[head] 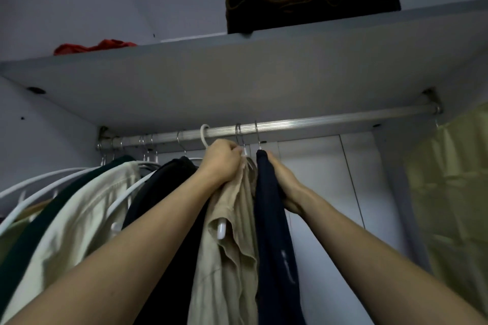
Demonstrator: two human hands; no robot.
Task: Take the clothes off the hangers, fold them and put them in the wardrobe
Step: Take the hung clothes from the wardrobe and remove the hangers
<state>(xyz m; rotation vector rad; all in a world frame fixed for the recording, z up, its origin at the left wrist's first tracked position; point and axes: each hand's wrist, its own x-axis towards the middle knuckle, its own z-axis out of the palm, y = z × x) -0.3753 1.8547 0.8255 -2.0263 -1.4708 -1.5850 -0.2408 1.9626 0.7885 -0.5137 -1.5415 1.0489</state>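
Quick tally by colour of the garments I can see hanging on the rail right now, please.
Beige, gripped by the left hand: 1
Navy, held by the right hand: 1
Black: 1
Cream: 1
Dark green: 1
Pale yellow-green, far right: 1
Total: 6 clearly visible; more at the far left edge cannot be told apart.
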